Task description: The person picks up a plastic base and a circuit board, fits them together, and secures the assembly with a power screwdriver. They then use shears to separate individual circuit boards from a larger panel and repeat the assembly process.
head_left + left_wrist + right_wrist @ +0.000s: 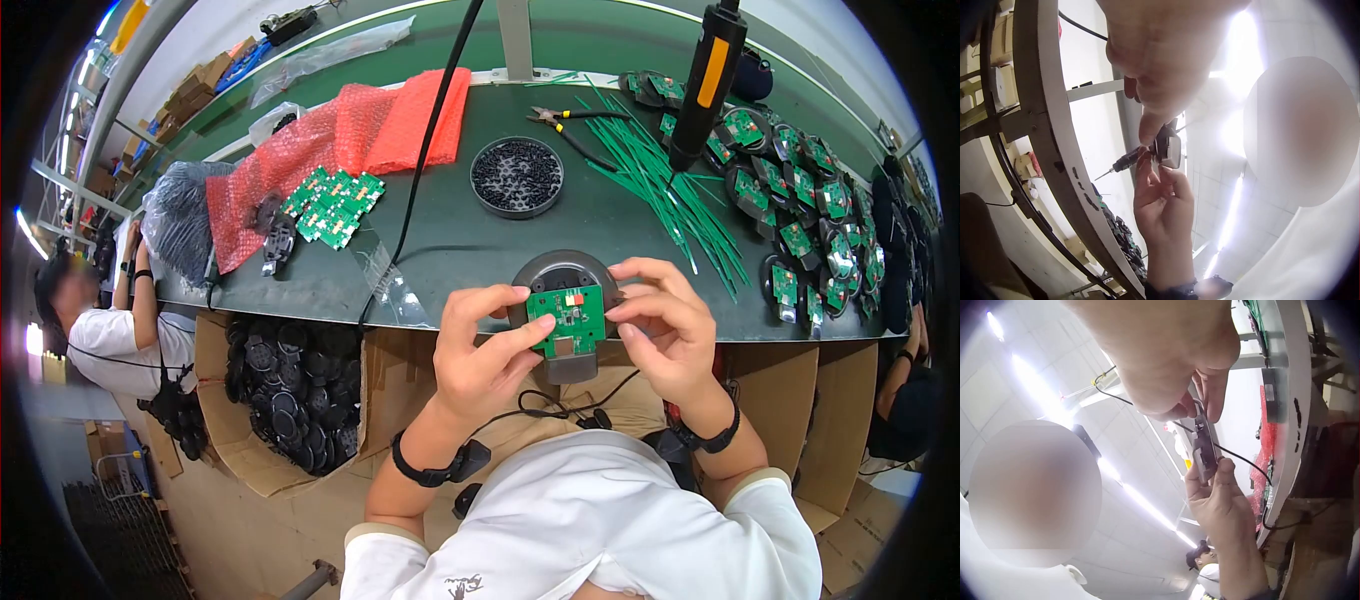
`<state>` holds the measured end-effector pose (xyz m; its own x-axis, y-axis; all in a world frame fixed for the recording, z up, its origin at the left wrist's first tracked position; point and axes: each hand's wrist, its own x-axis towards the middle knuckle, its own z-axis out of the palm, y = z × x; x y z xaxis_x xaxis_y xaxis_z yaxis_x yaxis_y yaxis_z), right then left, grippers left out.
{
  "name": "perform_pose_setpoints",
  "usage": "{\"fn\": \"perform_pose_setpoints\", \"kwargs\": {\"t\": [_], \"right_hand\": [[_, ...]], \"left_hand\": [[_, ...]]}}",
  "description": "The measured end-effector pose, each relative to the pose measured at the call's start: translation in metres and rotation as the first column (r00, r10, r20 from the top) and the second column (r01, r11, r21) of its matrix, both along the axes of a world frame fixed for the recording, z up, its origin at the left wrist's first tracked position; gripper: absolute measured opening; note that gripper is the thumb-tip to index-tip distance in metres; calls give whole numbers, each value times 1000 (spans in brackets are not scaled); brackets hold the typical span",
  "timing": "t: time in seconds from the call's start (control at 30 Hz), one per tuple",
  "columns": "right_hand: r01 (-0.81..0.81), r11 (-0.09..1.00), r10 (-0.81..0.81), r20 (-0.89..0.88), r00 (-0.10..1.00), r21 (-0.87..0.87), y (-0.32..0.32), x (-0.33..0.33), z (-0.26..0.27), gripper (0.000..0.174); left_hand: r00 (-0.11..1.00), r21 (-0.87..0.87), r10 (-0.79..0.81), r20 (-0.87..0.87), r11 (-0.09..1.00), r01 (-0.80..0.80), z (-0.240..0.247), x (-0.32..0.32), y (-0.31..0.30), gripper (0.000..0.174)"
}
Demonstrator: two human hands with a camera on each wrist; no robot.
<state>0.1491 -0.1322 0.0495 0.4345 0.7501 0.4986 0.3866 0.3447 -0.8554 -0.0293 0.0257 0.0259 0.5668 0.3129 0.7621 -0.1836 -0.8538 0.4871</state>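
Note:
A round black plastic housing (pixel 566 262) with a blocky lower end is held up in front of the body, over the table's front edge. A green circuit board (pixel 568 318) lies across its open face. My left hand (pixel 478 345) grips the housing's left side, with the thumb on the board. My right hand (pixel 668 325) pinches at the right rim with curled fingers, and a small dark bit shows between its fingertips. In the left wrist view, the right hand (pixel 1163 209) is at the housing's edge; the right wrist view shows the left hand (pixel 1225 515) holding its lower end.
A dish (pixel 517 178) holds small black parts. Pliers (pixel 575 130), green wires (pixel 665 190) and a hanging electric screwdriver (pixel 705 85) are at right, beside piled board-fitted housings (pixel 800 200). Loose boards (pixel 333 207) lie left near red bubble wrap (pixel 345 130). A carton (pixel 225 420) holds black shells.

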Motion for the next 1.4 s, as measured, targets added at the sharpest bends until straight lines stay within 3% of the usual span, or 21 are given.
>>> {"fn": "perform_pose_setpoints", "kwargs": {"t": [0.03, 0.23, 0.53, 1.23, 1.33, 1.4], "right_hand": [[-62, 998, 52, -280, 959, -26, -2, -4, 2, 20], [-121, 988, 83, -327, 941, -95, -12, -5, 0, 20], [-95, 995, 89, -156, 984, -29, -14, -9, 1, 20], [-125, 989, 105, -227, 968, -75, -19, -10, -4, 19], [-139, 985, 124, -141, 982, -98, -20, -3, 2, 20], [-123, 982, 103, -139, 985, -146, -20, -2, 9, 19]], "left_hand": [[1000, -4, -2, -4, 1000, 2, 1, -2, -2, 59], [1000, -83, 13, -8, 996, -14, 6, -12, -18, 54], [1000, -81, -4, -20, 997, 2, 11, -22, -22, 50], [998, -84, -10, -59, 996, 5, 14, -27, -25, 49], [998, -113, -8, -63, 994, 1, 13, -23, -25, 51], [996, -285, 2, -92, 958, -29, 16, -18, -26, 50]]}}
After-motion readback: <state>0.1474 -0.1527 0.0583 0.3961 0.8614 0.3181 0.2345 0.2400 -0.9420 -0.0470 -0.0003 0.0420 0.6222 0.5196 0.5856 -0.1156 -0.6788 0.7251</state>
